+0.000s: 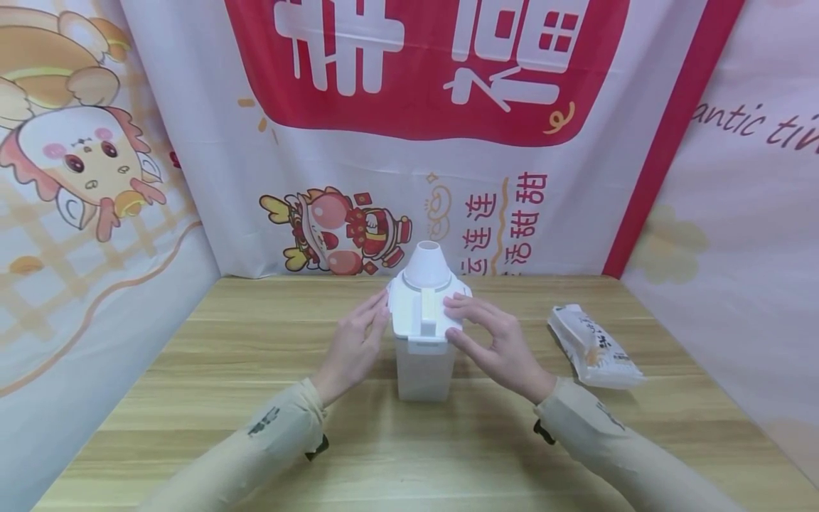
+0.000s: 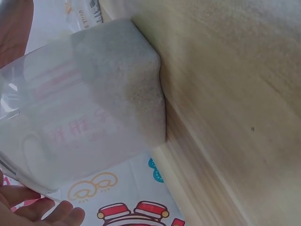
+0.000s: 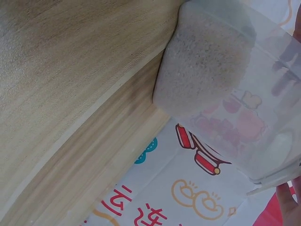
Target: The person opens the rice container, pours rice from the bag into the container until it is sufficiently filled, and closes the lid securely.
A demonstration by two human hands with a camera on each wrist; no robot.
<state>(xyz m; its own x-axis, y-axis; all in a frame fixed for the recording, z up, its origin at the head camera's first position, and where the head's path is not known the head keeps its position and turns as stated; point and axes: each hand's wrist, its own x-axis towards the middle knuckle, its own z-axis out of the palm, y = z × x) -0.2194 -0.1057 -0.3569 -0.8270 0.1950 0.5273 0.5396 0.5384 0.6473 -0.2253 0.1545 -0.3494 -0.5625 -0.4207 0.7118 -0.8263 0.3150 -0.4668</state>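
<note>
An upright clear plastic rice container stands on the table with pale grains of rice in its lower part. Its white lid carries a handle-like bar and a white cone-shaped cup at the back. My left hand holds the left side of the lid, fingertips at its edge; the left wrist view shows those fingers bent by the rim. Over the right side of the lid, my right hand grips with thumb near the front corner and fingers on top.
A white printed plastic packet lies on the wooden table to the right of the container. Behind the table hangs a printed cloth, with more printed cloth along the left and right sides.
</note>
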